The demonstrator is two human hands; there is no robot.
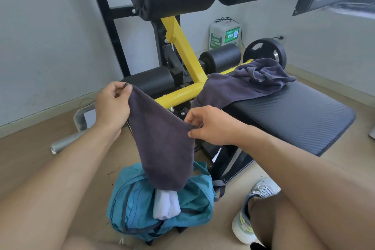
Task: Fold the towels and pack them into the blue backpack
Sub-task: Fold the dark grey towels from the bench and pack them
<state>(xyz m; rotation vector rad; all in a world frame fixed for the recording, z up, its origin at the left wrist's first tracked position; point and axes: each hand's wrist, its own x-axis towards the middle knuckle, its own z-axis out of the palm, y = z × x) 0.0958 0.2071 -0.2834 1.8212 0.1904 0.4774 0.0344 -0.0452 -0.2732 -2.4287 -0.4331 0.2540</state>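
Holding a dark towel over the open backpack

Both hands pinch the dark grey towel [162,144]: left hand [113,105] at its far-left corner, right hand [211,126] at the right edge. It hangs above the blue backpack [138,205] on the floor, where a white towel [165,205] sticks out. Another grey towel [249,81] lies on the bench pad [294,117].

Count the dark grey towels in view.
2. One dark grey towel hangs above the blue backpack, pinched by the left hand and right hand. The other lies crumpled on the bench pad. More may be hidden inside the backpack.

grey towel [162,140] hanging, blue backpack [142,205] open
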